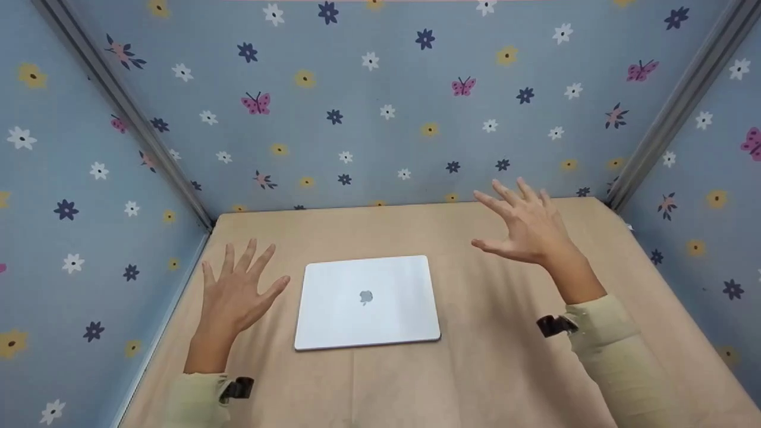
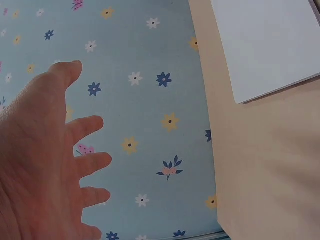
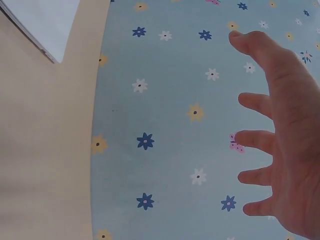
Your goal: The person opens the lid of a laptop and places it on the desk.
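A closed silver laptop [image 1: 392,312] with an apple logo lies flat on the table, between the two hands. To its left, my left hand [image 1: 236,297] hovers with its fingers spread, holding nothing. My right hand [image 1: 531,229] is raised to the right of the laptop and farther back, its fingers also spread and nothing in them. In the left wrist view, a corner of the laptop [image 2: 272,47] shows at the top right, apart from the left hand [image 2: 37,155]. The right wrist view has another laptop corner [image 3: 47,25] at the top left, away from the right hand [image 3: 295,135].
The light wooden table [image 1: 398,386] is enclosed by blue panels [image 1: 404,142] printed with flowers and butterflies. Grey metal posts [image 1: 128,110] stand at the back corners. A small black device [image 1: 238,388] sits at the left cuff, and another black device [image 1: 556,325] at the right cuff.
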Available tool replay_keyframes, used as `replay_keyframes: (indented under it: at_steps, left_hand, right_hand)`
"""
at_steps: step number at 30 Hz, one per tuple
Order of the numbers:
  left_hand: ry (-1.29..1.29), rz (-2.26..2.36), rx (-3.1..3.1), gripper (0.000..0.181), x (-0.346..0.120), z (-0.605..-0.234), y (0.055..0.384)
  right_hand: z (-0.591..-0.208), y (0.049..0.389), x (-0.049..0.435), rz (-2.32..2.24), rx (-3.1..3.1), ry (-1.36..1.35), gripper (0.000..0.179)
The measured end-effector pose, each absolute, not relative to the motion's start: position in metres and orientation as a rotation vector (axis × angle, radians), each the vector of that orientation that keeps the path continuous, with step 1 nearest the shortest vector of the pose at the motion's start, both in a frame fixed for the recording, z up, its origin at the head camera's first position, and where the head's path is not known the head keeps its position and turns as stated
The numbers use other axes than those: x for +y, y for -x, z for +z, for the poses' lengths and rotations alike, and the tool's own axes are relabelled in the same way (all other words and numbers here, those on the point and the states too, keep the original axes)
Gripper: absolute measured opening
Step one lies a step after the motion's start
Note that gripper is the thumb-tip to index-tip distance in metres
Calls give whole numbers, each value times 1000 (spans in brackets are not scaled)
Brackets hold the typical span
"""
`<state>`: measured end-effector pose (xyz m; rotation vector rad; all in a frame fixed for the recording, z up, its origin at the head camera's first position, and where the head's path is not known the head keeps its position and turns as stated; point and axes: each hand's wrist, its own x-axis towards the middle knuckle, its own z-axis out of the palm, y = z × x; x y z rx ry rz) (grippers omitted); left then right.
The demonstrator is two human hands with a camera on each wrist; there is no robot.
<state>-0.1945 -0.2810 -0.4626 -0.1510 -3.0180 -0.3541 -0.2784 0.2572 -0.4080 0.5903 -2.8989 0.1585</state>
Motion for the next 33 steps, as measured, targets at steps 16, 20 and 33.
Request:
replay_keyframes:
  at_steps: [16, 20, 33]
  left_hand:
    - [121, -495, -3010, 78, -288, -473, 186]
    - [128, -546, -2994, 77, -286, -482, 185]
    - [121, -697, -2988, 77, -286, -509, 185]
  right_hand:
    - [-414, 284, 230, 196, -2861, -680, 93]
    - [-420, 286, 224, 212, -2853, -711, 93]
    - [-438, 287, 204, 317, -2819, -820, 97]
